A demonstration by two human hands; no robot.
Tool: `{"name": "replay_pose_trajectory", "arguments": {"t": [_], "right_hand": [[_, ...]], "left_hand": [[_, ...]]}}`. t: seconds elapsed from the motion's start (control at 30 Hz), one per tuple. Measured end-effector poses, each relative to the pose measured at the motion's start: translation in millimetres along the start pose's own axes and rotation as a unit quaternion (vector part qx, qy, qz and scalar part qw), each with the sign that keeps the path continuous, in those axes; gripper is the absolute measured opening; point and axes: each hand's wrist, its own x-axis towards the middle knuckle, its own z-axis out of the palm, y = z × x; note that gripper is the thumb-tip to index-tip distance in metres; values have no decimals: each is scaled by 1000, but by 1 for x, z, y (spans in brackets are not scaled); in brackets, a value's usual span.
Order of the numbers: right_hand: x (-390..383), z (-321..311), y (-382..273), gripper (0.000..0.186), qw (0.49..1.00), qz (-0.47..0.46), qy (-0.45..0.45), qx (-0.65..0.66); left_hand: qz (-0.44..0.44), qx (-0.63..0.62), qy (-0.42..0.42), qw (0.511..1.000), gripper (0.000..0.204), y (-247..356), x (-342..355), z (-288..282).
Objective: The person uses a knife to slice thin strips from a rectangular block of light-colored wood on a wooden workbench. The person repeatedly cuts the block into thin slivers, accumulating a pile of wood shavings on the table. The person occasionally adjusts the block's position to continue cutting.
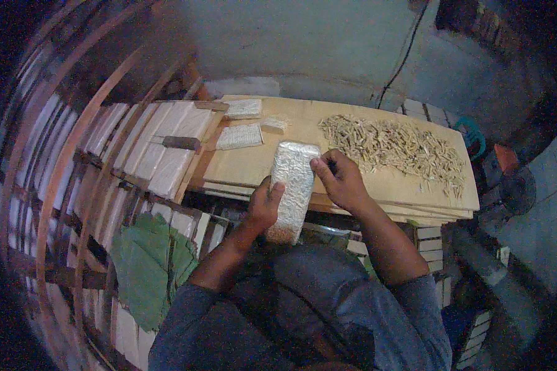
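An oblong block (294,170) with a silvery, crinkled surface and a brownish lower end stands tilted in front of me. My left hand (266,202) grips its left side, thumb on the front face and fingers out of sight behind. Curled at the upper right edge, my right hand (337,177) pinches the block between thumb and fingers. Beyond it lies a pale wooden board (303,117). On the board's left part rest a white ridged slab (240,136), another white slab (244,109) and a small pale stack (274,125).
A spread of small beige pieces (396,148) covers the board's right part. To the left, pale flat packs (161,157) fill a slatted rack, with a dark-handled tool (181,143) on top. Green leaves (148,266) lie nearer me. A teal round object (473,136) is at right.
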Motion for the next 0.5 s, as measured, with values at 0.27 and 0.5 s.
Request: {"name": "replay_pose_trajectory", "arguments": {"t": [0.27,0.5], "right_hand": [[-27,-32,3,16,992,-105,49,-45],[-50,-31,4,14,978,-88,182,-48]], "left_hand": [[-2,-61,-128,990,54,-15,11,2],[-141,-242,-313,908,79,1,38,6]]}}
